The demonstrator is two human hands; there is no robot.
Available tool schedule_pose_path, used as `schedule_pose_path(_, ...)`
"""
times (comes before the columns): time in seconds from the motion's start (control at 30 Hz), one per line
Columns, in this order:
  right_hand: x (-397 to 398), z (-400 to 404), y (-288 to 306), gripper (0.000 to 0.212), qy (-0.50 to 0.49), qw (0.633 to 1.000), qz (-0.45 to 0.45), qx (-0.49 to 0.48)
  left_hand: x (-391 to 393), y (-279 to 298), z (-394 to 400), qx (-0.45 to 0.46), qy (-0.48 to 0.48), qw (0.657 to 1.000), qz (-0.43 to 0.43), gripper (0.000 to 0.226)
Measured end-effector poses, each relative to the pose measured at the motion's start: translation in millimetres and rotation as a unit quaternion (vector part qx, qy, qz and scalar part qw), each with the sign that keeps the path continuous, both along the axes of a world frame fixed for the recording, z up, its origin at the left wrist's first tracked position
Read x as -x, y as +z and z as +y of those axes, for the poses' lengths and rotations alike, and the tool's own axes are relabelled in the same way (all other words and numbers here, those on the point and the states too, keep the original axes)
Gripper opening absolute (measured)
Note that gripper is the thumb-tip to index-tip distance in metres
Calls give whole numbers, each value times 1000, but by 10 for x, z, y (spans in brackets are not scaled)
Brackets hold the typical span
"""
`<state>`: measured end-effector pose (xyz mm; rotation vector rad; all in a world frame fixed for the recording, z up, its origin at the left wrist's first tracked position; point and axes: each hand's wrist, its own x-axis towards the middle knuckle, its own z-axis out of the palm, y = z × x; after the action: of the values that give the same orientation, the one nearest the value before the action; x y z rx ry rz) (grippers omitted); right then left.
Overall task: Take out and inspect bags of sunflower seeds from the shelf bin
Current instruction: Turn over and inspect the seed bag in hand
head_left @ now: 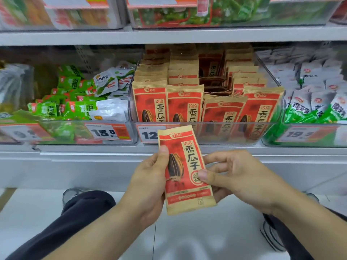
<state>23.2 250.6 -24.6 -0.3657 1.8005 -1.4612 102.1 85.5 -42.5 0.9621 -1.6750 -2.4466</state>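
Bright, even shop light; soft glare on clear bin front [206,132]; top shelf packets [169,14] blurred; wide-angle bowing at edges.

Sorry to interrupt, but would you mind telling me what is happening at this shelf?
A person crouched at the shelf holds one seed bag in both hands, front side facing them. The left hand grips its left edge, and the right hand pinches the right edge. The bin behind it is full of the same bags.
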Motion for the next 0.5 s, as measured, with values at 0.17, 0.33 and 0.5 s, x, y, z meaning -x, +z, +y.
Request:
schedule_pose_path(0.17, 44, 74, -2, 29, 45, 996, -59, -53, -60, -69, 17, -23, -66, 996, -49, 43)
schedule_pose_path(0.33, 5, 94, -176, 49, 21, 991, -31, -128, -148, -202, 108, -24, -84, 992, -95, 39)
schedule_pose_path(0.5, -133, 135, -404, 42, 21, 986, -106, -125, -230, -300, 144, -26, -108, 983, -147, 54)
